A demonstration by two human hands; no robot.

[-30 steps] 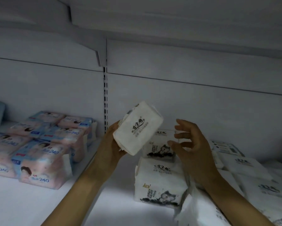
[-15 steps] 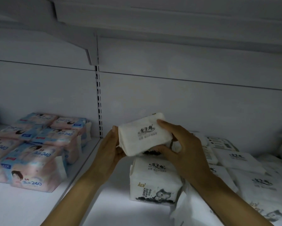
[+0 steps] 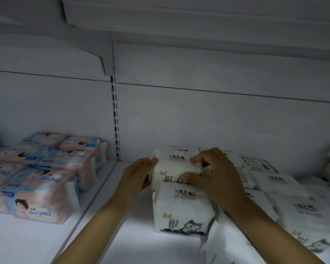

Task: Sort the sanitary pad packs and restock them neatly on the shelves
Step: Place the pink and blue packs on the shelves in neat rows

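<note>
On the shelf (image 3: 137,244), at the left end of the white stock, a white pack (image 3: 174,166) stood upright between both hands, just behind a front pack (image 3: 181,208) of the same kind and touching another pack (image 3: 181,150) at its back. Its base was hidden by the front pack, so I could not tell whether it was fully set down. The left hand (image 3: 139,174) held its left end, with the thumb at the upper corner and the other fingers mostly out of sight behind the pack. The right hand (image 3: 217,174) gripped the other end, its fingers (image 3: 198,159) curled over the top edge and the thumb pressed on the printed face.

Judging by this, a tidy front-to-back column of three was forming, and the held pack looked nearly seated, needing only squaring and release. To the right, loose white packs (image 3: 294,206) lay flat and at odd angles, some overlapping, well short of neat; these seemed the bulk of the work left. To the left, past the slotted upright (image 3: 115,121), pink and blue packs (image 3: 40,180) were stacked in rows on the neighbouring shelf and appeared sorted. Dim light blurred the far right corner, and what lay there could not be made out
</note>
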